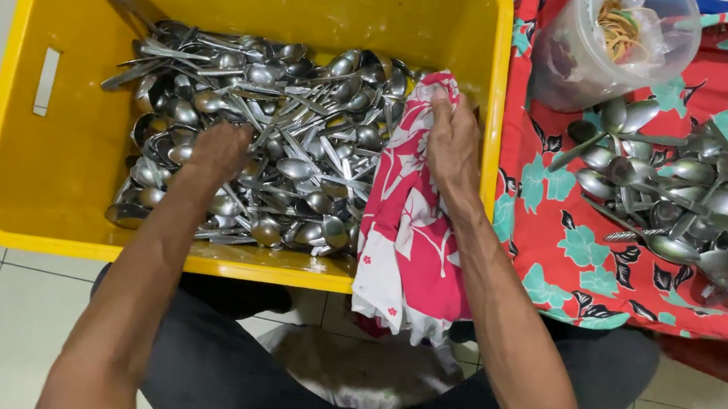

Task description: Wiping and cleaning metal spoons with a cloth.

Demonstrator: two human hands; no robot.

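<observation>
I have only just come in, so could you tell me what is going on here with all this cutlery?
A person sits on the floor over a yellow crate filled with metal spoons. Their left hand reaches into that pile, while the right hand rests on a red and white floral cloth draped over the crate's edge. Beside it, another heap of spoons lies on a red flowered cloth near a plastic jar.

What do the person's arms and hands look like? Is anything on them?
Both arms are bare, with no sleeves showing. The left hand and right hand wear no gloves, and no rings, watch or bracelets show. Below them are dark trousers.
</observation>
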